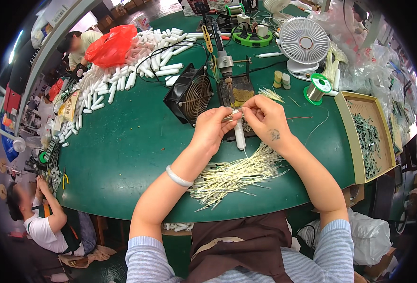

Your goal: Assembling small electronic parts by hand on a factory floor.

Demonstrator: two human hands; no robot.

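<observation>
Apron [239,257] nearest, hands [211,126] pinch something small [237,112], spool [318,86] seemingly labelled.

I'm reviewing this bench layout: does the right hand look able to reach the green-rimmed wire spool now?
Probably yes: the wire spool stands ahead and to the right of the right hand, with only low, thin wires seen between. That hand seems busy by the white tube, though.
</observation>
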